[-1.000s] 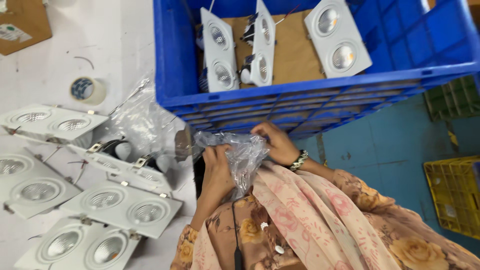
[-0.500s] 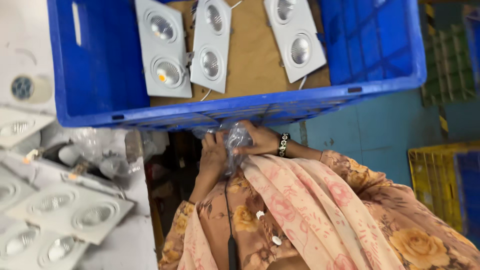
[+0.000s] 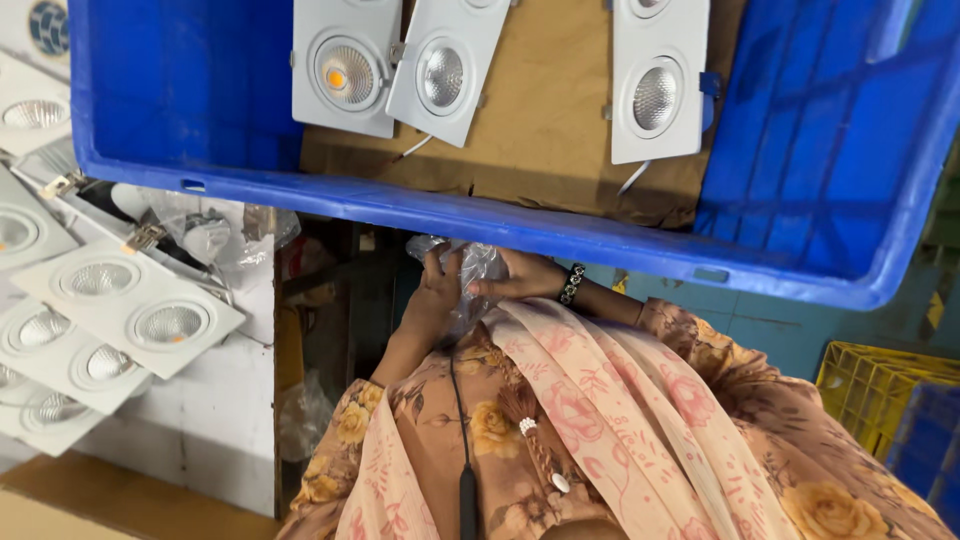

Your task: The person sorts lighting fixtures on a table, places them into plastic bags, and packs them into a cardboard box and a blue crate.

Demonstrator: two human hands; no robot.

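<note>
Both hands meet just below the middle of the frame, close against the person's chest, working a crumpled clear plastic bag (image 3: 470, 275) between them. On the left side the left hand (image 3: 435, 295) has its fingers curled into the film, gripping a bunched fold, while the right hand (image 3: 520, 278), wearing a dark beaded bracelet (image 3: 571, 284) at the wrist, pinches the other side of the bag with thumb and fingertips; neither hand is spread flat. Whether anything sits inside the bag cannot be told, since the film is wrinkled and shiny. It is held up off any surface, tucked under the near rim of a big blue plastic crate (image 3: 560, 235) that fills the upper part of the frame, probably so both hands can pull at the film freely. Inside the crate, a brown cardboard sheet (image 3: 545, 110) lines the floor, apparently to cushion what lies on it: three white double downlight fittings (image 3: 345, 65) set face up, two touching at upper centre and a third apart to their right, their thin wires trailing onto the cardboard. At the left of the frame a white desk (image 3: 200, 420) carries more of the same white fittings (image 3: 135, 305), overlapping in a loose pile, with more crumpled clear wrap (image 3: 215, 235) lying beside them near the crate's corner. A yellow crate (image 3: 870, 385) shows at the lower right edge, on the floor.
</note>
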